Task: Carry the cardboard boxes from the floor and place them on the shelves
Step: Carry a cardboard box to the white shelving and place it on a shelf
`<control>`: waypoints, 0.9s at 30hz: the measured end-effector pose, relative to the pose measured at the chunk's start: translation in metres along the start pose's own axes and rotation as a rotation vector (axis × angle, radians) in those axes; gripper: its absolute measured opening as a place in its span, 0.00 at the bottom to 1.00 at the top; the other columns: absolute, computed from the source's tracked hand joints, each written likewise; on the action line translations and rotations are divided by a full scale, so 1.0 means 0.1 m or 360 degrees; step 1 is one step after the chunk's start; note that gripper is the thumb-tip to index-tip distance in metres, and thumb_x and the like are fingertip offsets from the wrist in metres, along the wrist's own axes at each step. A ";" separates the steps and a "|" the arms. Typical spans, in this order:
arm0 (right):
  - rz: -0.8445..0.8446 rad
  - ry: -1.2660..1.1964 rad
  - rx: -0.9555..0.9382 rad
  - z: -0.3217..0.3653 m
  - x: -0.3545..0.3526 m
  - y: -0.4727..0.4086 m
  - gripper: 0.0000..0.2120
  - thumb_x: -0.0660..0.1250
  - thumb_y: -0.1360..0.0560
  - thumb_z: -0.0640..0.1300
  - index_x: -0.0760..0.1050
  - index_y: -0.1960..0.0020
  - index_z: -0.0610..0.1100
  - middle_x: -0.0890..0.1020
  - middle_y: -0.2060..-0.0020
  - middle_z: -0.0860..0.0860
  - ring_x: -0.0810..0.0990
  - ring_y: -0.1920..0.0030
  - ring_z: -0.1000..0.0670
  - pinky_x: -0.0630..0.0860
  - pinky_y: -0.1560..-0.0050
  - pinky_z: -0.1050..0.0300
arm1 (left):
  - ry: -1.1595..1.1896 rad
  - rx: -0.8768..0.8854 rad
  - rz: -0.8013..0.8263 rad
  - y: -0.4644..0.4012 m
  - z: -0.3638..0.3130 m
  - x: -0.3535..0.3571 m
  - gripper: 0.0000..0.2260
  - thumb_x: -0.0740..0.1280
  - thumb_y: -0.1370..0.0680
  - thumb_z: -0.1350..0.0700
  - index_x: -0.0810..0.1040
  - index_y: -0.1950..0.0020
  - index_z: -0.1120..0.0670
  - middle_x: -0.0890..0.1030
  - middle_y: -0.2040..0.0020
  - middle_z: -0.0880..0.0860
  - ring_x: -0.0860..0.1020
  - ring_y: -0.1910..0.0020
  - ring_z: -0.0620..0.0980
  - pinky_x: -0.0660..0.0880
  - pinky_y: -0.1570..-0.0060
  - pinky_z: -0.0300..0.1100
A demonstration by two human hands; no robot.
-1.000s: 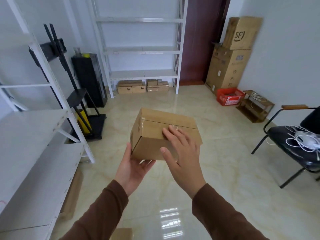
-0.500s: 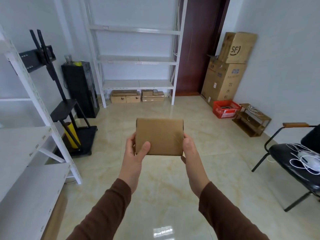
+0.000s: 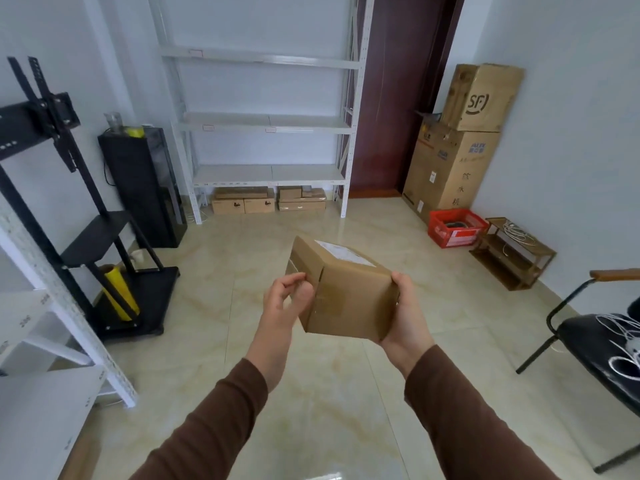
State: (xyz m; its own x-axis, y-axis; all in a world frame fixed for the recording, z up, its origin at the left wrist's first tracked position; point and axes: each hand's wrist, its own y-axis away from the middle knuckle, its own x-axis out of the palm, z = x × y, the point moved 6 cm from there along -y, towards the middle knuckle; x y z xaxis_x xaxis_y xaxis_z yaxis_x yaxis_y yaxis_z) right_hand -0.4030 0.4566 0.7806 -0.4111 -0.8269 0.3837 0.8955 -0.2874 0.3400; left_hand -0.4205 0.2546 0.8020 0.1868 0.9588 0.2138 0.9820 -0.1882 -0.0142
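I hold a small brown cardboard box [image 3: 349, 299] in mid-air in front of me, tilted with one corner pointing down; a white label shows on its upper face. My right hand [image 3: 403, 315] grips its right lower side. My left hand [image 3: 285, 304] touches the box's left face with curled fingers. Ahead stands a white metal shelf unit [image 3: 270, 121] against the far wall, its shelves bare. Several flat cardboard boxes [image 3: 268, 199] lie on the floor under its lowest shelf. A second white shelf unit [image 3: 45, 344] is close on my left.
A black TV stand [image 3: 114, 258] with a yellow roll and a black cabinet [image 3: 145, 185] stand on the left. Large stacked cartons [image 3: 460, 140], a red crate [image 3: 455, 227] and a low wooden rack [image 3: 512, 254] line the right wall. A black chair [image 3: 599, 341] with white cables is at right.
The box has turned from flat-on to a tilted, corner-down pose. My left hand has loosened to a light touch, while my right hand now carries it from the right side.
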 end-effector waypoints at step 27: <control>0.0858 0.0567 -0.0219 0.63 2.44 -3.97 0.31 0.68 0.23 0.56 0.66 0.21 0.61 0.81 0.30 0.53 0.79 0.29 0.44 0.70 0.26 0.34 | 0.0028 -0.0085 0.0027 -4.40 -0.10 -1.46 0.42 0.75 0.31 0.36 0.57 0.23 0.31 0.76 0.27 0.48 0.79 0.32 0.54 0.75 0.32 0.58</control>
State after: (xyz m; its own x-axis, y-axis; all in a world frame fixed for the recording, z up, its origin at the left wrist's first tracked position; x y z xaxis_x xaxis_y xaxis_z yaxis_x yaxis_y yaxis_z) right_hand -0.8699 0.3992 0.7933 0.1613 -0.9748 0.1540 0.9834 0.1719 0.0575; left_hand -0.8806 0.1953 0.7867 0.2023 0.9516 0.2314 0.9759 -0.2158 0.0340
